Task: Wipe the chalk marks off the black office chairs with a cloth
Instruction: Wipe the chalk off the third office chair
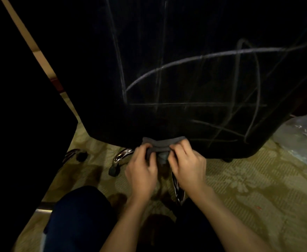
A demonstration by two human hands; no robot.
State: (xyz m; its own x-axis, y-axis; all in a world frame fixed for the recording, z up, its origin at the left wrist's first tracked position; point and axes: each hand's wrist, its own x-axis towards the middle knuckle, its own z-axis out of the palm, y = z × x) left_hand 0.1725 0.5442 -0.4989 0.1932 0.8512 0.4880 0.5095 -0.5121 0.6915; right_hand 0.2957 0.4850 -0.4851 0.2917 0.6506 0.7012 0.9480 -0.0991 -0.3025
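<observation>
We saw no box or bin to look into. Our left hand (pixel 141 170) and right hand (pixel 187 166) each pinched the grey cloth (pixel 162 145) with curled fingers. The cloth sat at the bottom edge of the black chair back (pixel 185 79). Chalk marks (pixel 194 58) crossed the chair toward 1 o'clock. A shiny chair leg (pixel 121 155) lay at 9 o'clock from our hands. Clear plastic (pixel 301 137) lay at 3 o'clock.

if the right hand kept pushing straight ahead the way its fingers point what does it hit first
Probably the chalk-marked chair back: the right hand grips the grey cloth just below its lower edge, though depth is unclear.
</observation>
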